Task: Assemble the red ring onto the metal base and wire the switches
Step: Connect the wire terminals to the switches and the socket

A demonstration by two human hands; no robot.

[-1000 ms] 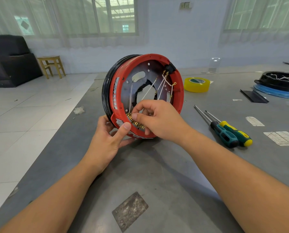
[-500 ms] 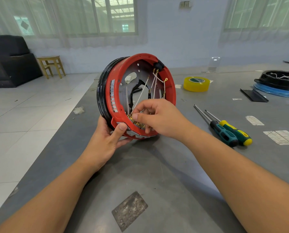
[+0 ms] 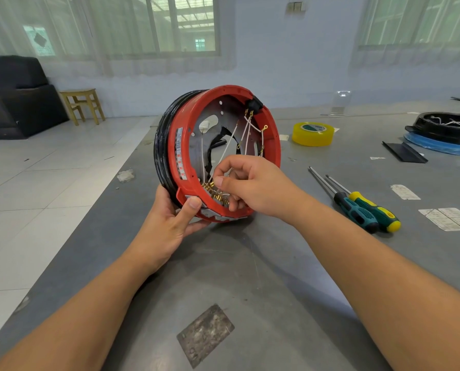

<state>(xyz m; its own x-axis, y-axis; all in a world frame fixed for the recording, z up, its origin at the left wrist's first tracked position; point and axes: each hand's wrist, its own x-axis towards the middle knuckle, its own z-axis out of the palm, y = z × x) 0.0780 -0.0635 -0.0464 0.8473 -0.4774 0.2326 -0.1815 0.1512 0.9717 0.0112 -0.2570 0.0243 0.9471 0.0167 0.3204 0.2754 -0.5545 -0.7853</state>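
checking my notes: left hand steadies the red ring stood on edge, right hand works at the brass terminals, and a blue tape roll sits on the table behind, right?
One slip: the head view shows the round tape roll is yellow, not blue. The rest stands: the left hand steadies the red plastic ring, and the right hand works at the brass terminals.

Two screwdrivers (image 3: 362, 204) lie side by side on the grey table (image 3: 250, 290), with a yellow tape roll (image 3: 313, 133) farther back.

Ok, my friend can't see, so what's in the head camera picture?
Two hands work on a red ring propped on edge on a grey table. The left hand grips its bottom rim; the right hand pinches a white wire inside.
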